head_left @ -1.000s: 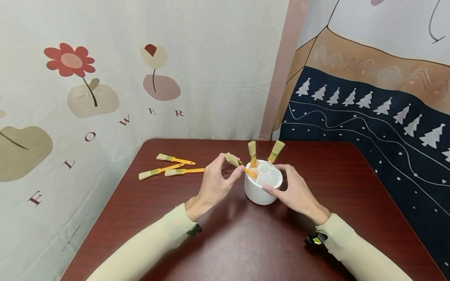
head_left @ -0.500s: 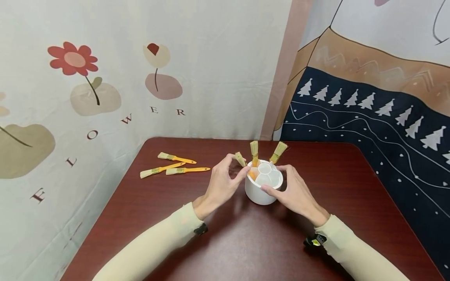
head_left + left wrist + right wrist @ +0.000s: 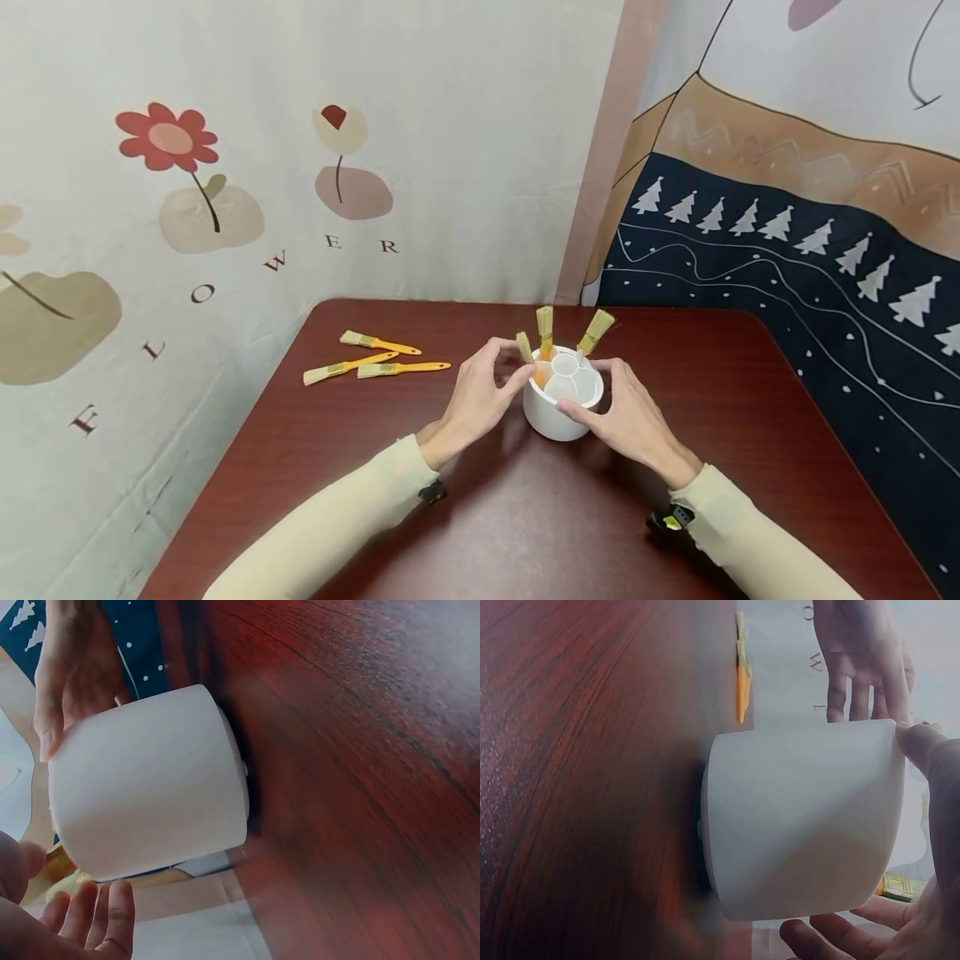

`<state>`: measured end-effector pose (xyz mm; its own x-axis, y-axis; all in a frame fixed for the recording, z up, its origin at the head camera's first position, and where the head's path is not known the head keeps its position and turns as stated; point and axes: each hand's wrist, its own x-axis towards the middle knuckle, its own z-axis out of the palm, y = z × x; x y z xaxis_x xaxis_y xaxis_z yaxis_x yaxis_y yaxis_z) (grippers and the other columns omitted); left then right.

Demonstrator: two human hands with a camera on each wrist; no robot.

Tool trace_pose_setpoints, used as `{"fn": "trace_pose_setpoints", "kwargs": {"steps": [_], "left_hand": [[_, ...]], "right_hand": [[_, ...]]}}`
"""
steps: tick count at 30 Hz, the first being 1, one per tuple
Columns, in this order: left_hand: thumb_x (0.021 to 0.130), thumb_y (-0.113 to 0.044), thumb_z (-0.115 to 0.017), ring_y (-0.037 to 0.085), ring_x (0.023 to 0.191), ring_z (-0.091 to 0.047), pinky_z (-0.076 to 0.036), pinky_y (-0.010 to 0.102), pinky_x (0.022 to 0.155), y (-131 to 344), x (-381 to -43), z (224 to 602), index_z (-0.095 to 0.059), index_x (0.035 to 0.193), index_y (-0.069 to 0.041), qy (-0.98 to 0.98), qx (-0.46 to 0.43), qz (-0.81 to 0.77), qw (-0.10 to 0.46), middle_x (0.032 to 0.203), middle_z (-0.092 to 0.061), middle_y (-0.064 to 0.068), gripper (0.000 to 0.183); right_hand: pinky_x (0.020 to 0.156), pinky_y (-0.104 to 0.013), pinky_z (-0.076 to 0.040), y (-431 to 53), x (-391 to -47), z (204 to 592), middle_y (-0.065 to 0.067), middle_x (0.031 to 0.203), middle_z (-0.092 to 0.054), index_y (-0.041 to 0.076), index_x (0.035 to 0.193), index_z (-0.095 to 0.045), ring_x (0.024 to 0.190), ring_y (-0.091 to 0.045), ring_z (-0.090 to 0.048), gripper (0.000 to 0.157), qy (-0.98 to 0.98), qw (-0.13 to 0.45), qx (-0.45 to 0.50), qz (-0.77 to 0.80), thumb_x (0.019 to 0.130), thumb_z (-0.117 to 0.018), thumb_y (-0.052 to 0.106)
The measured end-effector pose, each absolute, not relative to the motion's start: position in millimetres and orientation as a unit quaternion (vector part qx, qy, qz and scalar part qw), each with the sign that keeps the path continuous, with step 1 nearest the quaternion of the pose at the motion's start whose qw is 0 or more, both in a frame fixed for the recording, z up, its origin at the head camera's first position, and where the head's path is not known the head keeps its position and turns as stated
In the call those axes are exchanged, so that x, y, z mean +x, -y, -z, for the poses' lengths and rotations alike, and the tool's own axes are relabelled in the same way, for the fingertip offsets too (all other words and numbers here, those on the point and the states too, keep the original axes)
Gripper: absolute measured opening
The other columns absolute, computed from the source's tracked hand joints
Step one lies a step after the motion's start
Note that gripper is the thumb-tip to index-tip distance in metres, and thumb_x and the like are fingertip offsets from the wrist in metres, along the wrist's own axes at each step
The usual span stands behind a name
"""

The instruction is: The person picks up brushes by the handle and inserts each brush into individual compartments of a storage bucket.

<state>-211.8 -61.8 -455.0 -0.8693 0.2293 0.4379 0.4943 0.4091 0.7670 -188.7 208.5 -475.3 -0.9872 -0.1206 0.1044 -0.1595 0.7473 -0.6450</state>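
Observation:
A white round holder (image 3: 555,415) with a divided top stands on the table. My right hand (image 3: 637,417) grips its right side, thumb at the near rim and fingers round the far side. My left hand (image 3: 480,396) is at its left rim, thumb and fingers about a paintbrush (image 3: 523,343) whose orange handle goes down into a left compartment. This brush stands nearly upright, bristles up. Two more paintbrushes stand bristles up at the back, one upright (image 3: 545,323) and one leaning right (image 3: 596,327). The left wrist view shows my left thumb (image 3: 31,859) beside the orange handle.
Three yellow-handled paintbrushes lie left on the dark red table: one farthest back (image 3: 381,342), one at the left (image 3: 348,367) and one nearest the left hand (image 3: 405,368). A printed cloth (image 3: 465,167) hangs behind the table.
My left hand has moved right toward the holder, and its paintbrush has gone from slanting to nearly upright in the left compartment. The right hand keeps its grip on the holder.

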Motion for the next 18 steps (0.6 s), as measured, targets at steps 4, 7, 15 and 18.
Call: {"fn": "trace_pose_setpoints", "kwargs": {"steps": [4, 7, 15, 18], "left_hand": [[0.110, -0.018, -0.084, 0.026, 0.114, -0.085, -0.073, 0.041, 0.092, 73, -210, 456, -0.070, 0.138, -0.005, 0.832, -0.222, 0.493, 0.125, 0.128, -0.083, 0.014, 0.034], [0.109, -0.019, -0.085, 0.027, 0.117, -0.084, -0.073, 0.044, 0.092, 85, -211, 458, -0.071, 0.139, -0.007, 0.843, -0.212, 0.479, 0.120, 0.130, -0.083, 0.014, 0.035], [0.109, -0.024, -0.086, 0.032, 0.121, -0.079, -0.069, 0.054, 0.102, 122, -223, 471, -0.070, 0.142, -0.006, 0.885, -0.185, 0.413, 0.114, 0.133, -0.080, 0.018, 0.041], [0.108, -0.027, -0.087, 0.036, 0.123, -0.079, -0.067, 0.054, 0.104, 139, -231, 474, -0.071, 0.142, -0.007, 0.905, -0.173, 0.371, 0.117, 0.135, -0.079, 0.017, 0.043]], "right_hand": [[0.122, -0.071, -0.054, -209, -188, 477, -0.019, 0.162, -0.060, 0.007, 0.166, -0.048, 0.149, -0.041, -0.063, 0.108, 0.935, 0.029, 0.069, -0.347, 0.095, -0.082, 0.080], [0.122, -0.071, -0.055, -209, -187, 478, -0.019, 0.163, -0.060, 0.008, 0.166, -0.048, 0.149, -0.040, -0.063, 0.109, 0.935, 0.026, 0.067, -0.347, 0.095, -0.082, 0.082], [0.121, -0.072, -0.055, -209, -185, 479, -0.018, 0.163, -0.059, 0.009, 0.167, -0.047, 0.149, -0.042, -0.062, 0.109, 0.938, 0.023, 0.063, -0.340, 0.094, -0.081, 0.083], [0.122, -0.073, -0.055, -208, -185, 478, -0.017, 0.164, -0.058, 0.010, 0.168, -0.046, 0.151, -0.041, -0.061, 0.110, 0.939, 0.020, 0.065, -0.337, 0.094, -0.080, 0.084]]}}
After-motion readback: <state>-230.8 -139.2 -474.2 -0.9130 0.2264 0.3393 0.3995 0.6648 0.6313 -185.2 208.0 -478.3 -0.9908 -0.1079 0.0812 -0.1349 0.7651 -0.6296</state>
